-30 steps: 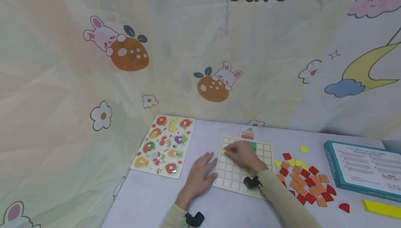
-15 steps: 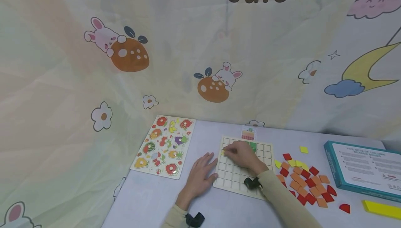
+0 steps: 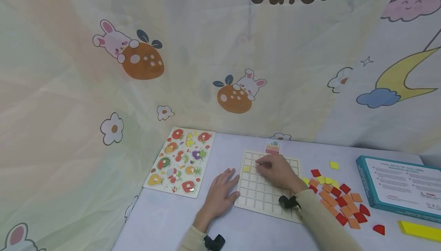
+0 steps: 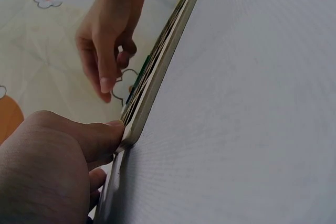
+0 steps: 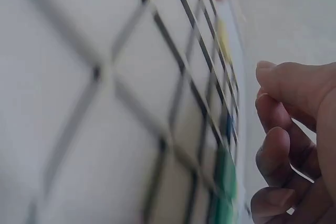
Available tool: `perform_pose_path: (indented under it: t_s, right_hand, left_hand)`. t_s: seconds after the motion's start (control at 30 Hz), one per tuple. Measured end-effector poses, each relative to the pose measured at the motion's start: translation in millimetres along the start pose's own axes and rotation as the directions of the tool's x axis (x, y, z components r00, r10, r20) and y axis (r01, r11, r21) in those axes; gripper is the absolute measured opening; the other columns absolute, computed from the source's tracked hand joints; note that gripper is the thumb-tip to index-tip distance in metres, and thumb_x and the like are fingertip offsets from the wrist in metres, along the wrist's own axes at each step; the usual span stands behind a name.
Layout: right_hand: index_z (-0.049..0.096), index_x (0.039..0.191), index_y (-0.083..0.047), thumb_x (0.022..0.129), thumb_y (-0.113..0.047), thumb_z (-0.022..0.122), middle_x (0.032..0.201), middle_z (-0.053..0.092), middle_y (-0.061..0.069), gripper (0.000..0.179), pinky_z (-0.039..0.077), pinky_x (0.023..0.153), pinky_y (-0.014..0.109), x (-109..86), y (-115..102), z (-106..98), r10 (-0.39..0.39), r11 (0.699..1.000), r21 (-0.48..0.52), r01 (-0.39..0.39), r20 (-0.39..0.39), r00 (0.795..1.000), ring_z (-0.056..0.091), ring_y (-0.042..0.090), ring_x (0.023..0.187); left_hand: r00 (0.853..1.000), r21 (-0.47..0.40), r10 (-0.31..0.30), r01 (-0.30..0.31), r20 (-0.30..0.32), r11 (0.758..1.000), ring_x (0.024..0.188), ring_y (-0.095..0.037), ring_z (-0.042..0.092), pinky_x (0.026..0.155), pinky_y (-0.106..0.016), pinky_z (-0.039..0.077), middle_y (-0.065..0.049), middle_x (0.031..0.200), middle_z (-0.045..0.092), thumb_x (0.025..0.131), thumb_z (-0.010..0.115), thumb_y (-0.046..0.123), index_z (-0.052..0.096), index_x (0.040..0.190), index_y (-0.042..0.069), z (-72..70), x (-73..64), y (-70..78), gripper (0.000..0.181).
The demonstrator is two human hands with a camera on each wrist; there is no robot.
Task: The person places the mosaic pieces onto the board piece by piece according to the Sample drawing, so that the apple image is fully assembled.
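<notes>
A wooden grid board [image 3: 253, 197] lies on the white table, with a yellow square tile [image 3: 246, 168] in a cell near its left side. My right hand [image 3: 275, 171] is just over the board's upper part, to the right of that tile. Its fingers curl loosely, and nothing shows between thumb and forefinger in the right wrist view. Green tiles [image 5: 226, 187] and a bit of blue [image 5: 229, 129] sit in the grid there; in the head view the right hand hides them. My left hand [image 3: 220, 195] rests flat at the board's left edge, thumb [image 4: 107, 135] touching its corner.
Right of the board lies a loose pile of red, orange and yellow tiles [image 3: 341, 201]. Beyond it are a teal-edged box [image 3: 406, 189] and a yellow bar [image 3: 420, 230]. A fruit puzzle board [image 3: 179, 163] lies at the left. A small cake picture card [image 3: 273, 147] stands behind the grid.
My right hand has let go of the yellow tile and moved right and slightly up, leaving the tile in its cell. The left hand stays put.
</notes>
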State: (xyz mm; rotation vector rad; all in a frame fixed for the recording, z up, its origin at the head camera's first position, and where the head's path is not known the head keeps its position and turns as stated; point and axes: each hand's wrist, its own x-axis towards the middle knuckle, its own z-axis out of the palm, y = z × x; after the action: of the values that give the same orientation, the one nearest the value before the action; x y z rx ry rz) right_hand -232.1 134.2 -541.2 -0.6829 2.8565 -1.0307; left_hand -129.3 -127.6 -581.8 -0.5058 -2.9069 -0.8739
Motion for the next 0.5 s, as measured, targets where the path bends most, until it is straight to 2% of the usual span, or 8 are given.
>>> perform_pose_path:
  t_s: [0.07,0.17,0.27,0.4,0.5]
  right_hand:
    - [0.083,0.114,-0.014,0.096,-0.024,0.079,0.088,0.073,-0.007,0.021,0.048,0.067,0.026,-5.5,9,-16,-0.014,1.0,0.0,0.014,-0.01,1.0,0.057,0.01,0.075]
    - [0.082,0.113,-0.01,0.095,-0.023,0.08,0.086,0.072,-0.007,0.022,0.048,0.064,0.024,-18.7,25,-41,0.028,1.0,-0.013,-0.028,-0.007,1.0,0.057,0.01,0.074]
    - [0.08,0.117,-0.008,0.095,-0.027,0.08,0.093,0.073,-0.004,0.029,0.05,0.063,0.023,-37.8,43,-64,0.111,0.994,-0.022,-0.111,0.019,0.994,0.06,0.013,0.08]
    - [0.076,0.124,-0.006,0.096,-0.032,0.079,0.105,0.072,0.005,0.038,0.054,0.06,0.024,-66.1,64,-85,0.237,0.971,-0.031,-0.236,0.041,0.971,0.059,0.018,0.087]
    - [0.075,0.126,-0.006,0.095,-0.032,0.079,0.11,0.071,0.011,0.04,0.056,0.058,0.026,-83.6,77,-97,0.292,0.956,-0.046,-0.291,0.03,0.956,0.059,0.022,0.09]
  left_hand:
    - [1.0,-0.001,0.002,-0.002,-0.005,1.0,0.161,-0.03,0.032,0.131,-0.058,0.029,-0.006,0.17,0.041,0.101,0.065,0.032,0.058,0.153,0.013,0.6,0.4,0.4,0.056]
    - [1.0,0.002,0.015,-0.015,-0.017,1.0,0.16,-0.031,0.033,0.13,-0.058,0.029,-0.006,0.17,0.042,0.101,0.064,0.032,0.058,0.153,0.013,2.4,0.7,-0.6,0.056]
    - [0.999,0.011,0.031,-0.03,-0.028,0.999,0.159,-0.031,0.035,0.13,-0.057,0.031,-0.007,0.169,0.043,0.101,0.064,0.033,0.059,0.152,0.013,4.0,0.0,-2.3,0.055]
    - [0.998,0.024,0.047,-0.046,-0.043,0.999,0.158,-0.032,0.036,0.129,-0.057,0.032,-0.008,0.168,0.045,0.1,0.064,0.033,0.06,0.151,0.012,4.6,-1.1,-4.3,0.055]
    - [0.998,0.033,0.051,-0.05,-0.046,0.998,0.158,-0.032,0.037,0.129,-0.057,0.032,-0.008,0.168,0.045,0.1,0.064,0.033,0.059,0.151,0.012,3.9,-1.2,-4.8,0.055]
